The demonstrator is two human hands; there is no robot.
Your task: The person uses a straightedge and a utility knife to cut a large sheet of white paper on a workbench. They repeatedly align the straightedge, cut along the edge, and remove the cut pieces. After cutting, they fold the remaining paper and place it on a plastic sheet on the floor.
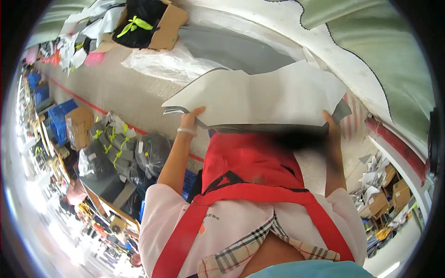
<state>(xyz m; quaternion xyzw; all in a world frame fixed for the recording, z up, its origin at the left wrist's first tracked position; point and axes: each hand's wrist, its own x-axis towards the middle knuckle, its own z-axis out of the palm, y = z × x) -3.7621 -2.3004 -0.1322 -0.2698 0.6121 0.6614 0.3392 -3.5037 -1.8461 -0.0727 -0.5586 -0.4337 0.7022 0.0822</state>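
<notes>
Several large, thin sheets [259, 95], pale grey on top and darker grey below, lie in a loose stack across the front of my body. My left hand [191, 119] is closed on the stack's near left edge, thumb on top and the other fingers hidden underneath. At the near right edge, my right hand [332, 129] grips the same stack, also with the thumb above. The sheets sag a little, and their outline is wavy along the far side. A dark, blurred shape [301, 140] shows below the stack near my right wrist; I cannot make out what it is.
Beyond the stack lie grey material [236, 46] and clear plastic film [162, 64]. An open cardboard box [169, 25] holds black items. Bundled grey pieces [118, 143] and blue crates [60, 116] stand left. Pale green sheeting [375, 51] spreads at upper right; scraps and boxes [380, 204] lie lower right.
</notes>
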